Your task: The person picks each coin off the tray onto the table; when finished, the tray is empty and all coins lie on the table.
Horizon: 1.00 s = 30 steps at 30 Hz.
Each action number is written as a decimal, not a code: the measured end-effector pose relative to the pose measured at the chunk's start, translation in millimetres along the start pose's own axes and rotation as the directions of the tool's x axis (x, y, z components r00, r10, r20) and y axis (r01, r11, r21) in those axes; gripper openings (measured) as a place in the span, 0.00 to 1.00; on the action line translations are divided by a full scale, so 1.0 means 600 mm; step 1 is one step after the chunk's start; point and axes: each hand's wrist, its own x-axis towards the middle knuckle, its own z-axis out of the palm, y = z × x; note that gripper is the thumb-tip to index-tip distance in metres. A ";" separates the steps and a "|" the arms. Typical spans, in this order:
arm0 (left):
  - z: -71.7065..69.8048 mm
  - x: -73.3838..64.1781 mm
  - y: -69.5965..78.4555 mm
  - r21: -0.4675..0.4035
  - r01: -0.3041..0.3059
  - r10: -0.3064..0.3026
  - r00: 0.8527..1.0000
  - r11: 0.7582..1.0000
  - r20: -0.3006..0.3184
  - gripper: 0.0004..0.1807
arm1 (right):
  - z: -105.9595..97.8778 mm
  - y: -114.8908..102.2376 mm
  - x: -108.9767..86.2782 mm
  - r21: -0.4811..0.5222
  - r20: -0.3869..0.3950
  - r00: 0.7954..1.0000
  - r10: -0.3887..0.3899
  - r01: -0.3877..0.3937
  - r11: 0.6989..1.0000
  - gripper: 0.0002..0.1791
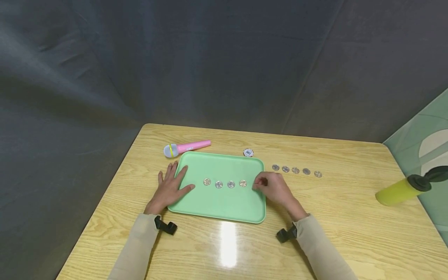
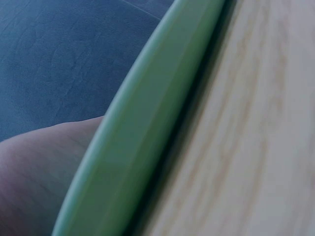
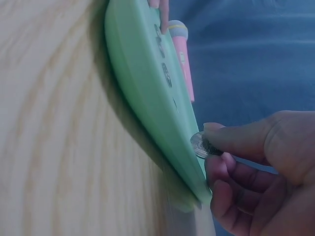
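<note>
A mint-green tray point(image 1: 217, 204) lies on the table with several silvery coins point(image 1: 231, 184) in a row across its middle. My left hand point(image 1: 170, 189) rests over the tray's left edge, fingers spread, thumb on the tray floor. At the tray's right side, my right hand point(image 1: 274, 188) pinches a coin point(image 3: 201, 145) between thumb and curled fingers, as the right wrist view shows. It is just right of the last coin in the row point(image 1: 243, 183). In the left wrist view, the tray wall point(image 2: 133, 123) hides most of the left hand point(image 2: 44, 172).
On the wooden table point(image 1: 350, 217), several more coins point(image 1: 295, 170) form a line right of the tray. A white poker chip point(image 1: 248, 153) and a pink toy microphone point(image 1: 190, 146) lie behind it. A yellow-green bottle point(image 1: 399, 192) with a flipped-open black lid stands far right.
</note>
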 end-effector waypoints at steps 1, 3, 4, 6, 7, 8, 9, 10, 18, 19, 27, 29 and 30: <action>0.000 0.000 0.000 -0.002 0.000 0.000 1.000 1.000 0.000 0.45 | -0.002 0.001 0.000 0.003 -0.001 1.000 0.001 -0.001 1.000 0.03; 0.000 0.000 0.001 -0.002 -0.001 0.001 1.000 1.000 0.000 0.45 | -0.005 0.004 -0.001 0.012 -0.001 1.000 0.004 -0.004 1.000 0.03; -0.001 0.000 0.001 -0.003 0.001 -0.001 1.000 1.000 0.002 0.45 | -0.006 0.006 -0.002 0.016 -0.002 1.000 0.006 -0.006 1.000 0.03; 0.000 0.000 0.001 -0.003 0.000 0.000 1.000 1.000 0.002 0.45 | -0.009 0.010 -0.003 0.024 -0.004 1.000 0.011 -0.010 1.000 0.03; 0.000 0.000 0.001 -0.002 -0.001 0.001 1.000 1.000 0.003 0.45 | -0.011 0.012 -0.004 0.030 -0.007 1.000 0.011 -0.010 1.000 0.03; 0.000 0.000 0.001 0.000 -0.001 0.001 1.000 1.000 0.003 0.45 | -0.012 0.014 -0.005 0.034 -0.010 1.000 0.011 -0.010 0.999 0.03; 0.000 -0.001 0.001 0.000 0.000 0.000 1.000 1.000 0.004 0.45 | -0.014 0.015 -0.006 0.040 -0.014 1.000 0.011 -0.010 0.999 0.03; 0.000 -0.001 0.001 0.000 0.001 -0.001 1.000 1.000 0.004 0.45 | -0.016 0.017 -0.008 0.045 -0.019 1.000 0.011 -0.010 0.999 0.03; 0.000 -0.001 0.001 0.001 0.000 0.000 1.000 1.000 0.000 0.45 | -0.028 0.034 -0.020 0.188 0.004 0.997 0.079 -0.078 0.979 0.03; -0.001 -0.002 0.001 0.000 0.001 -0.001 1.000 1.000 0.000 0.45 | -0.029 0.036 -0.021 0.202 0.008 0.996 0.094 -0.094 0.975 0.03; -0.001 -0.002 0.002 -0.007 0.003 -0.003 1.000 1.000 0.004 0.45 | -0.041 0.057 -0.032 0.227 0.012 0.992 0.128 -0.127 0.966 0.05; 0.000 -0.002 0.001 -0.006 0.001 -0.001 1.000 1.000 0.001 0.45 | -0.043 0.063 -0.034 0.233 0.014 0.990 0.138 -0.138 0.963 0.05; 0.000 -0.002 0.001 -0.006 0.000 0.000 1.000 1.000 0.000 0.45 | -0.044 0.066 -0.035 0.237 0.016 0.989 0.144 -0.144 0.961 0.06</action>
